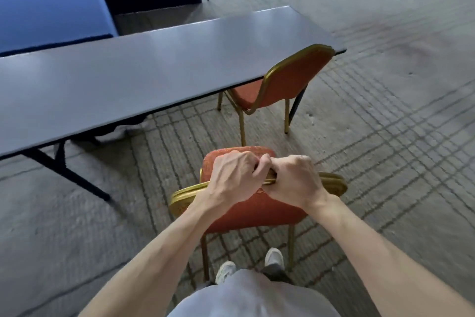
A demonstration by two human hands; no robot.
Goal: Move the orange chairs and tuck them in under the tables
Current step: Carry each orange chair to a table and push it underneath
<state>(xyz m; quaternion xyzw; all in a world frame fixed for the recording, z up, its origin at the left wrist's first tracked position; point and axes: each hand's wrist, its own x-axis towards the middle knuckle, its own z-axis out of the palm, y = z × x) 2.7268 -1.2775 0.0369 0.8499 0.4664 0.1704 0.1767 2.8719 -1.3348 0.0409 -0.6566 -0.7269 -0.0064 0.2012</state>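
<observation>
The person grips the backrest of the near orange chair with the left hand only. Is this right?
Not quite. The head view shows both the left hand and the right hand gripping the backrest of the near orange chair.

From my remote station I am seeing the near chair (257,211) standing straight ahead of the person, out on the floor (385,136) and apart from the long table (128,80). The left hand (231,178) and right hand (295,180) are sitting side by side on its top rail, thumbs touching. The shoes (274,257) are standing just behind its rear legs. The table is running ahead and to the left. The far chair (293,77) is standing at the table's right end, seat partly under the top. A second table (46,0) is sitting behind, far left.
</observation>
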